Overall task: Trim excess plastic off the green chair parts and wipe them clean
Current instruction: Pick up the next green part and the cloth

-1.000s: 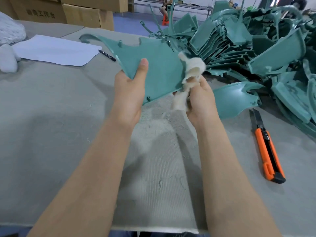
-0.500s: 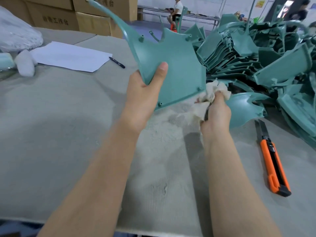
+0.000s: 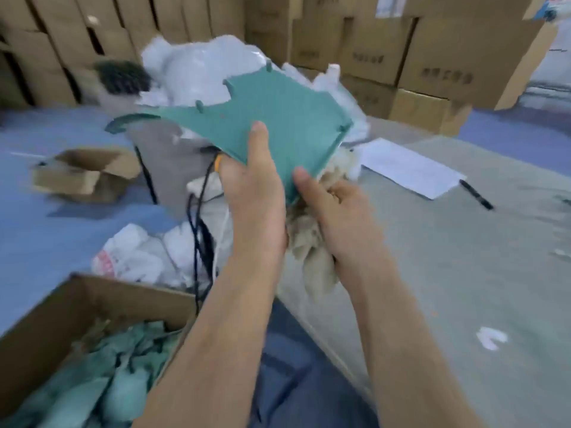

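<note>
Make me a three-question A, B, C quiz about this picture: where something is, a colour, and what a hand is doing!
1. Where is the black pen? A) inside a box B) on the table beside the white paper C) on the floor
2. What colour is the chair part? A) green B) red C) yellow
3. What is the right hand doing? A) lying flat on the table B) gripping a cloth C) holding a knife
Answers: 1 B, it lies next to the paper. 2 A, the part in the left hand is green. 3 B, beige cloth bunches from its curled fingers.
</note>
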Demonstrator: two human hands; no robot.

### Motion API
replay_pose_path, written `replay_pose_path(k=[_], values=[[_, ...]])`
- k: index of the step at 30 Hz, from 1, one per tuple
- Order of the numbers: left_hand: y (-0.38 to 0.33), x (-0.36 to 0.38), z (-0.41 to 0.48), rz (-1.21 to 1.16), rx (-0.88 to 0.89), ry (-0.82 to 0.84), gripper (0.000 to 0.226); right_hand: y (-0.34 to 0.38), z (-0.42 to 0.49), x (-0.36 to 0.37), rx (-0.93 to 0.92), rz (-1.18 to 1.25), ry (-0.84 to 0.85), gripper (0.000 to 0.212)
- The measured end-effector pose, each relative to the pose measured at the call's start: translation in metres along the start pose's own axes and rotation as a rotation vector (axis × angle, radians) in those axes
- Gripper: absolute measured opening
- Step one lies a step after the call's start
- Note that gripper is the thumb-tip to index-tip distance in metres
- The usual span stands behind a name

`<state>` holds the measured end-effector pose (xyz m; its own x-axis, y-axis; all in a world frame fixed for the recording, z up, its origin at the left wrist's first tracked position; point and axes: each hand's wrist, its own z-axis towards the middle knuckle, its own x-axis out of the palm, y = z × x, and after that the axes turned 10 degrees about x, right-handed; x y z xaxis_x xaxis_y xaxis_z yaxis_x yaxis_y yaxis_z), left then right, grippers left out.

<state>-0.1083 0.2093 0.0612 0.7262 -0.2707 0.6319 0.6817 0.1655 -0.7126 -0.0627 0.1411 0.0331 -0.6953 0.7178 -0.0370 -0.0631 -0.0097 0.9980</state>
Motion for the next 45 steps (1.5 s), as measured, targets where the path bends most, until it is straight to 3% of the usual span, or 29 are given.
replay_pose_path(k=[4, 7, 10, 13, 15, 17, 20, 23, 27, 29, 33, 37, 40, 43, 45], values=[[-0.028, -0.103, 0.062, 0.197, 0.023, -0.271, 0.034, -0.014, 0.021, 0.127, 0.075, 0.065, 0.252, 0.027], [-0.035, -0.183, 0.091, 0.201, 0.012, -0.496, 0.029, -0.043, 0.028, 0.213, 0.160, -0.022, 0.414, 0.016], [-0.030, -0.249, 0.104, 0.145, -0.081, -0.655, 0.031, -0.085, 0.027, 0.278, 0.178, -0.173, 0.511, 0.019], [-0.013, -0.293, 0.104, 0.121, -0.294, -0.723, 0.021, -0.125, 0.025, 0.310, 0.144, -0.330, 0.471, 0.025], [-0.002, -0.305, 0.102, 0.091, -0.457, -0.690, 0.026, -0.139, 0.029, 0.317, 0.174, -0.331, 0.432, 0.024], [0.008, -0.308, 0.103, 0.061, -0.510, -0.648, 0.026, -0.144, 0.034, 0.316, 0.193, -0.328, 0.424, 0.023], [0.016, -0.286, 0.107, 0.085, -0.511, -0.509, 0.014, -0.136, 0.042, 0.298, 0.240, -0.250, 0.377, 0.029], [0.023, -0.231, 0.109, 0.174, -0.455, -0.292, 0.013, -0.110, 0.054, 0.258, 0.202, -0.103, 0.208, 0.024], [0.037, -0.122, 0.090, 0.136, -0.404, -0.011, 0.016, -0.058, 0.068, 0.163, 0.143, 0.068, -0.063, 0.036], [0.043, -0.062, 0.062, 0.059, -0.472, 0.193, 0.015, -0.034, 0.063, 0.098, 0.105, 0.180, -0.175, 0.045], [0.059, 0.041, -0.031, -0.002, -0.536, 0.561, 0.017, -0.004, 0.021, -0.042, 0.028, 0.080, -0.596, 0.052], [0.070, 0.099, -0.139, -0.029, -0.728, 0.956, 0.009, -0.009, -0.052, -0.166, 0.085, -0.020, -0.959, 0.027], [0.082, 0.123, -0.208, 0.037, -0.846, 1.090, 0.017, -0.026, -0.105, -0.231, 0.167, -0.016, -1.153, 0.007], [0.095, 0.139, -0.264, 0.098, -0.926, 1.164, 0.005, -0.046, -0.143, -0.271, 0.255, -0.105, -1.258, 0.012], [0.106, 0.148, -0.292, 0.159, -0.883, 1.218, 0.013, -0.055, -0.163, -0.290, 0.292, -0.135, -1.293, 0.017]])
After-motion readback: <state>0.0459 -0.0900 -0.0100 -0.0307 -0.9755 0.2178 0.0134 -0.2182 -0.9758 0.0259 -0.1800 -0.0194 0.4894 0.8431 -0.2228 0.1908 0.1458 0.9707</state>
